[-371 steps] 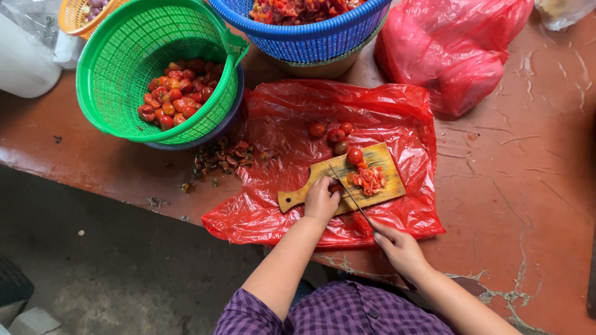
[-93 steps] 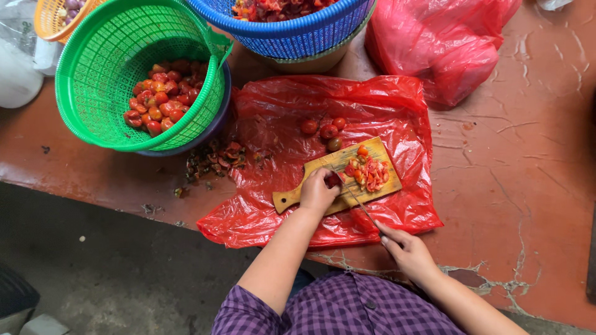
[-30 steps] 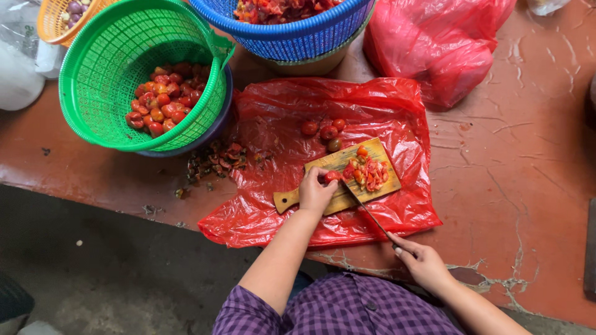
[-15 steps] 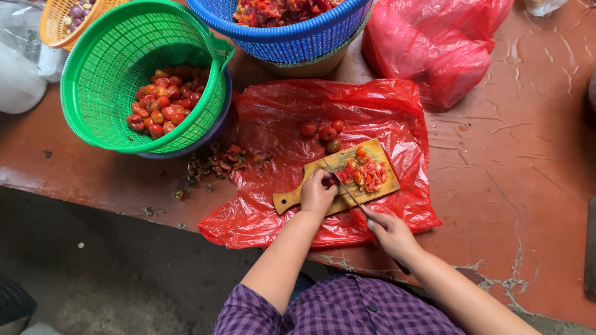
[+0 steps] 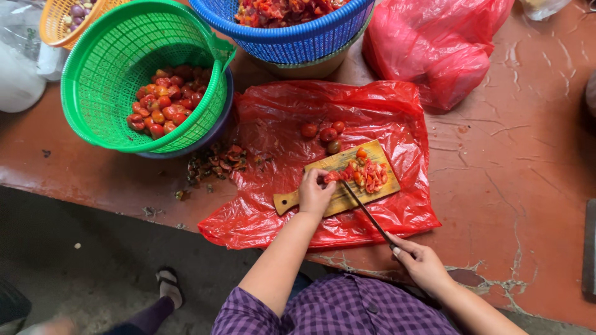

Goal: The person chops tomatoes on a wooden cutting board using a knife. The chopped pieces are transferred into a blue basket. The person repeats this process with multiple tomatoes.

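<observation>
Red plastic sheeting is spread over the worn reddish counter, and a small wooden cutting board lies on it at a slant, handle toward the near left. The left hand rests on the board with fingers curled over a small red tomato, pinning it down. The right hand sits nearer, off the sheet's near right corner, closed around the handle of a dark knife whose thin blade runs up and left — its tip meets the board just beside the pinned tomato. To the right of that, on the far end of the board, lies a heap of chopped tomato pieces. A few whole tomatoes wait on the sheet just beyond the board. Farther left stands a green basket holding more small tomatoes, with a scatter of trimmed stems on the counter beside it. At the far edge a blue basket holds cut red pieces — a bulging red bag lies to its right.
</observation>
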